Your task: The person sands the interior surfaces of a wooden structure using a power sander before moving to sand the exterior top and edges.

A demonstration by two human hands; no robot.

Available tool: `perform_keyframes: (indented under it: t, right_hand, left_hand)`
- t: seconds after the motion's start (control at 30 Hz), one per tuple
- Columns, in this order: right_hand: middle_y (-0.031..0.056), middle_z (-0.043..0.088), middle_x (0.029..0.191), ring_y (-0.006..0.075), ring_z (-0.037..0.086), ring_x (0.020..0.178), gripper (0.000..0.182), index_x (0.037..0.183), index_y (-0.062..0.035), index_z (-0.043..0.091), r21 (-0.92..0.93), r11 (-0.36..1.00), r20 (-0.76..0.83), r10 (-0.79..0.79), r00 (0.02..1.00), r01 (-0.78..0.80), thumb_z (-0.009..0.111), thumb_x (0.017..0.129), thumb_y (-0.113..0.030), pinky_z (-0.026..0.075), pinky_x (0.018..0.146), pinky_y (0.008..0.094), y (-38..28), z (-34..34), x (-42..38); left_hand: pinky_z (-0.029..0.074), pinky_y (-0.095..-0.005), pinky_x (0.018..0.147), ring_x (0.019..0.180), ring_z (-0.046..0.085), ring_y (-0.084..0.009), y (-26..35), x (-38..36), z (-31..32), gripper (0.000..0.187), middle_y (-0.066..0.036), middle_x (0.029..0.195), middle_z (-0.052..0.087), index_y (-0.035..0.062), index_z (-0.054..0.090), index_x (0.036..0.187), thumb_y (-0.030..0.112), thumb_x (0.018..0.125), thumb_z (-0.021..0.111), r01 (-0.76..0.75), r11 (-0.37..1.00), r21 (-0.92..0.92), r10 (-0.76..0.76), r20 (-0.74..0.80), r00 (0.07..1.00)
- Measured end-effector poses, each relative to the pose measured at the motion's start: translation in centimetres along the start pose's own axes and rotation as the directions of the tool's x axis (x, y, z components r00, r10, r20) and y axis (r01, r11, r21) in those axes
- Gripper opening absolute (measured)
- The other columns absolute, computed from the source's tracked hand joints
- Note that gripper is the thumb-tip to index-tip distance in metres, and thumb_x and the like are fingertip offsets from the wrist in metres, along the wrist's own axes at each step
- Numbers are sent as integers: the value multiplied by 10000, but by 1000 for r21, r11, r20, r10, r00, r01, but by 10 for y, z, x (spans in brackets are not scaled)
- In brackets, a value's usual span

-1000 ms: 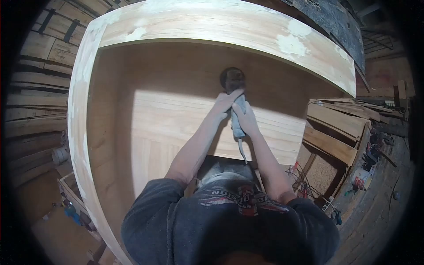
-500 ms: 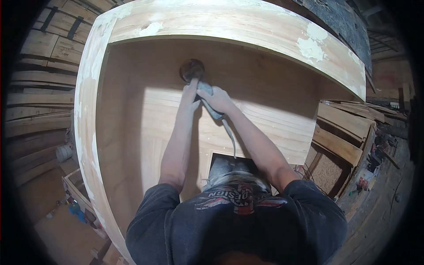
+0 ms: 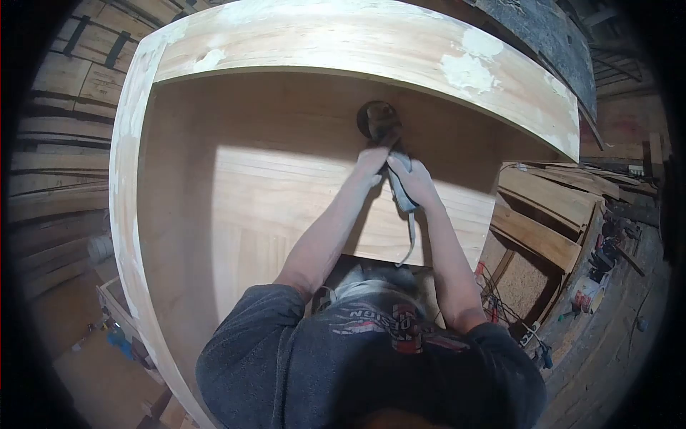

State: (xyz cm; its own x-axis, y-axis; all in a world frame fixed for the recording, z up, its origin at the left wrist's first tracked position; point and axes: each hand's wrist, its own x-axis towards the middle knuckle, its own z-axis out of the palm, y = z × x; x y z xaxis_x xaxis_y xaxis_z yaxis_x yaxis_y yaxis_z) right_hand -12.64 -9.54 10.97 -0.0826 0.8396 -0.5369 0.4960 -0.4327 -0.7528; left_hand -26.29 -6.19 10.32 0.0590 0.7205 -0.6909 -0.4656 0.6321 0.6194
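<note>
Sliding right across the inner panel [image 3: 286, 175] of the wooden box [image 3: 307, 36] since half a second ago, the power tool [image 3: 382, 120] now has its round head in the shaded part beneath the upper rim, though whether the disc touches the wood I cannot tell. Fingers of the left hand [image 3: 372, 159] are wrapped around the tool just behind its head, those of the right hand [image 3: 416, 183] hold its grey body, and the cord [image 3: 412, 232] hangs toward the person's waist.
</note>
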Motion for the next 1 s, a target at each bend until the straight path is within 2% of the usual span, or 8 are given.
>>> perform_keyframes:
  t: [0.23,0.3,0.43,0.6,0.77,0.83,0.9,1.0]
  right_hand:
    - [98,633,807,184,656,607,451,1095,-13,592,178,983,-217,-14,976,54,632,1018,-455,545,554,342,61,-49,-38]
    - [92,630,814,177,656,609,438,1129,-26,581,255,967,-198,41,979,12,626,1023,-449,550,546,334,69,-67,-53]
    - [80,626,813,169,654,607,393,1166,-62,569,426,905,-261,104,960,18,606,1038,-432,568,540,315,108,-87,-75]
    - [80,633,816,178,652,593,359,1204,-68,573,621,781,-312,174,934,62,580,1052,-393,564,515,317,135,-82,-83]
    - [79,631,823,170,641,584,361,1222,-62,580,576,817,-246,130,960,37,590,1049,-379,552,501,315,94,-30,-67]
    - [116,692,971,184,694,818,511,1331,-30,569,408,912,-231,54,971,46,660,1003,-411,570,698,345,85,2,-53]
    - [180,717,1098,264,714,996,626,1384,-34,559,378,924,-95,98,991,-55,681,966,-484,562,835,383,32,27,-59]
    - [273,693,1218,403,683,1139,783,1441,-54,513,151,986,-69,-60,996,70,661,913,-612,529,951,452,20,89,-33]
  left_hand:
    - [566,-338,780,892,695,-174,-77,30,56,597,-132,1053,722,-65,696,1156,445,877,831,113,985,133,-138,194,971]
    - [572,-334,761,865,707,-174,-101,33,77,550,-105,995,733,-30,700,1134,440,882,831,85,996,23,-88,296,951]
    - [576,-338,797,891,712,-187,-132,41,120,536,-111,1013,745,-23,742,1076,463,869,833,87,945,315,-211,385,898]
    - [574,-340,820,912,717,-194,-118,6,141,593,-120,1016,752,-29,753,1055,504,820,862,131,914,383,-293,402,867]
    - [580,-349,830,910,725,-203,-88,4,71,567,-130,1011,756,-32,753,1032,497,847,844,66,966,251,-161,379,911]
    - [584,-349,835,900,731,-210,-67,0,29,524,-132,1011,758,-24,750,1031,476,888,811,42,980,194,-114,377,919]
    - [586,-344,814,878,732,-208,-47,-5,-17,486,-127,992,758,-14,738,1045,446,904,801,14,993,113,-53,343,938]
    - [575,-341,806,888,717,-191,-23,-17,-83,493,-104,1005,740,9,700,1119,450,917,786,-58,998,-10,59,179,982]
